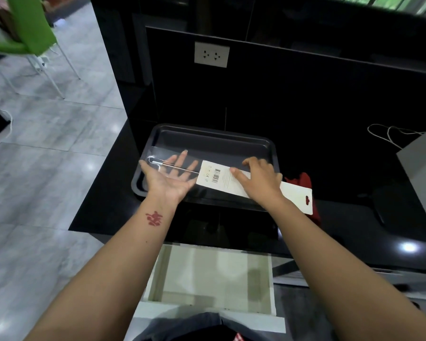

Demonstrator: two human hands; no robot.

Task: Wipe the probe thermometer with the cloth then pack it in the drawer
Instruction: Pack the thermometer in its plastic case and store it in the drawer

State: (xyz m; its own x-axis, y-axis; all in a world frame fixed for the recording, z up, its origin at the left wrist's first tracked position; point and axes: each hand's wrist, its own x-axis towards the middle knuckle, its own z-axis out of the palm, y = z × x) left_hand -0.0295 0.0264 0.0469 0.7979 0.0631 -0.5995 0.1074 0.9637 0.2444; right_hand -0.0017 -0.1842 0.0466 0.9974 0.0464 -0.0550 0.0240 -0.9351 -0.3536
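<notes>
Thermometer (172,167): sealed in clear packet with white card (234,184), held over dark tray (207,134) on black counter.
Left hand (169,175): palm up, fingers spread flat under clear end.
Right hand (261,179): fingers curled, pinching card.
Cloth (303,180): red, behind card.
Drawer (207,276): open below counter.

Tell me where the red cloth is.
The red cloth lies on the black counter right of the dark tray, partly hidden behind the white package card near the right hand.
</notes>
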